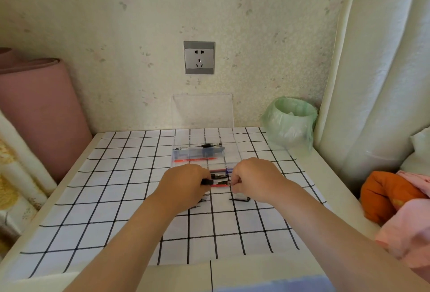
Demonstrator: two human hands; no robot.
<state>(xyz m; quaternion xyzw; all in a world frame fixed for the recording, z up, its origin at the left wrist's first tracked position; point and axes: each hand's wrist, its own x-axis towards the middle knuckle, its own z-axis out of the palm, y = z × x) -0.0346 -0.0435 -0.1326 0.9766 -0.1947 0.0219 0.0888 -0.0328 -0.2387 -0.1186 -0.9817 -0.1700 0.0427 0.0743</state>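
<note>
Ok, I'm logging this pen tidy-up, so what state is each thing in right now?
Box: open, pens lying inside.
Lid: raised upright at the back.
Red pen: held between both hands.
Left hand: pinches the pen's dark end.
Right hand: pinches its other end.
Socket: nothing plugged in.
Bin: uncovered, lined in green.
</note>
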